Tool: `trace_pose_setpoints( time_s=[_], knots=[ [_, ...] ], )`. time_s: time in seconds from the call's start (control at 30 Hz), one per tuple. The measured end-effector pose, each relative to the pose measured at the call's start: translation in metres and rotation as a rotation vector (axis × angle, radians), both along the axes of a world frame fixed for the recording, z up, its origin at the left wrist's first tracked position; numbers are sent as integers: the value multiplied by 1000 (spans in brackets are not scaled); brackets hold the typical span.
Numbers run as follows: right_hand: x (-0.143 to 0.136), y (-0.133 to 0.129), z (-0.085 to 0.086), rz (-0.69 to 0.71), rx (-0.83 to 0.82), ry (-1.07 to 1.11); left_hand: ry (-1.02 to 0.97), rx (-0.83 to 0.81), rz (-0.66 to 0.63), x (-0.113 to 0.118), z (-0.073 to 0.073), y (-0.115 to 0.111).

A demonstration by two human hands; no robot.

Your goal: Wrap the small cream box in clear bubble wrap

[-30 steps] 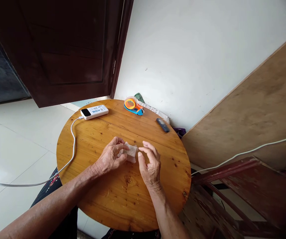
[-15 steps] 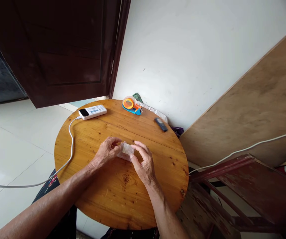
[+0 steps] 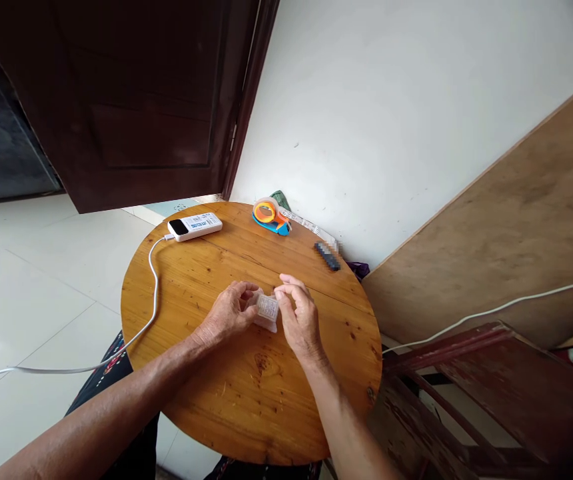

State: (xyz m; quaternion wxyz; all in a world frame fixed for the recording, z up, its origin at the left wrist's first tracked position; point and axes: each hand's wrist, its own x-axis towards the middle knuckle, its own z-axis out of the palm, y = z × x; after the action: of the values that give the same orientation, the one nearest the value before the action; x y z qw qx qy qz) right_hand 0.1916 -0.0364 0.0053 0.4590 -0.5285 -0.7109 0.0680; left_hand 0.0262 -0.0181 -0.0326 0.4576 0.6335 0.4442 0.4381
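Observation:
A small whitish, see-through wrapped packet [image 3: 267, 307] lies on the round wooden table [image 3: 201, 427], with a pale patterned face upward. From the left, my left hand [image 3: 231, 310] holds it, thumb at the near side and fingers curled over the far side. My right hand [image 3: 300, 319] is at its upper right corner, thumb and index fingertip pressed together in a pinch. Whether a bit of the wrapping is between those fingertips is too small to tell. The other fingers of that hand are bent loosely above.
At the table's far side are a white power bank [image 3: 199, 227] with a cable [image 3: 155, 293], an orange and blue tape dispenser [image 3: 271, 217], a printed strip [image 3: 311, 227] and a blurred dark object [image 3: 327, 256]. A wall [image 3: 366, 133] stands behind; a worn red wooden chair [image 3: 491, 387] is to the right.
My right thumb and index finger, apart beside the packet before, have come together in a pinch and moved slightly up at its corner. My left hand stays on the packet. The camera view has shifted slightly.

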Motion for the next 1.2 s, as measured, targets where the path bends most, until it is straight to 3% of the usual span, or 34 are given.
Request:
trace_pose_setpoints(
  time_s=[0.13, 0.37, 0.6, 0.73, 0.8, 0.93, 1.0, 1.1, 1.2],
  knots=[
    [9, 21, 17, -9, -62, 124, 56, 86, 5, -1, 6, -4],
    [24, 60, 32, -99, -175, 446, -72, -2, -182, -3, 20, -11],
    [39, 86, 20, -227, -233, 525, -150, -178, -273, -4, 23, -12],
    [45, 67, 16, -323, -148, 503, -83, -272, -253, -2, 17, -7],
    [43, 44, 23, -321, -104, 414, -94, -301, -207, -1, 14, -5],
    [19, -4, 46, 63, -417, -56, -124, -312, -187, 0, 10, -4],
    [7, -17, 54, 134, -490, -379, -147, -305, -195, 0, 7, -4],
    [5, -21, 51, -1, -528, -658, -187, -277, -178, -1, 5, -3],
    [23, -20, 38, -152, -546, -621, -98, -122, -98, -3, 11, -3]
  ],
)
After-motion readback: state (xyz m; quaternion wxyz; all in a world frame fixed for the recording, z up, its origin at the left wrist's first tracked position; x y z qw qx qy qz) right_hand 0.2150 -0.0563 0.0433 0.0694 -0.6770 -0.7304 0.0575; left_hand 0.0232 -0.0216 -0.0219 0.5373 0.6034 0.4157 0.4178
